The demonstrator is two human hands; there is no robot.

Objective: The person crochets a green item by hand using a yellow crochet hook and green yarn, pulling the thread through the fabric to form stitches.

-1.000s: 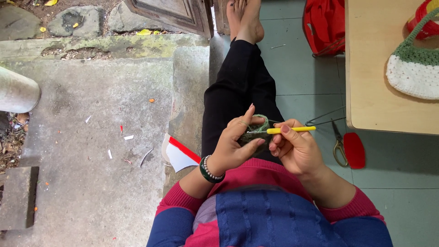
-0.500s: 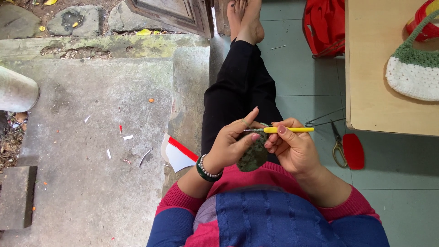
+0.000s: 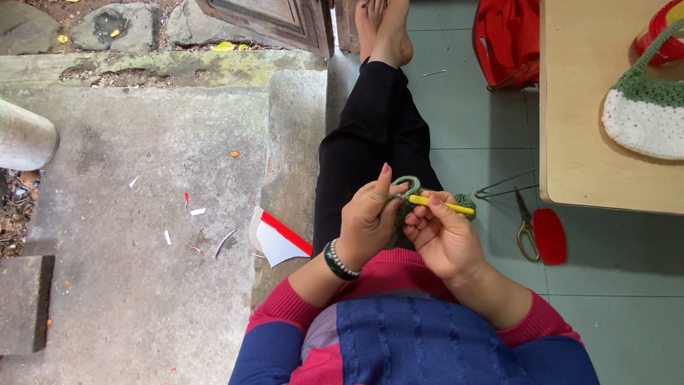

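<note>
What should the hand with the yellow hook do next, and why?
Probably slide the yellow crochet hook a bit further into the green crochet piece to catch a loop. The right hand holds the hook with its tip at the green work, and the left hand pinches that piece right beside it, so both seem set for a stitch.

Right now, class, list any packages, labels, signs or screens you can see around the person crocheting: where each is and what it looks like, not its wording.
No screens, signs or readable labels are in view.
White card or packet with a red edge: on the concrete by the left hand, flat, folded, roughly triangular.
Red bag: on the green floor near the wooden table, soft, crumpled.
</note>
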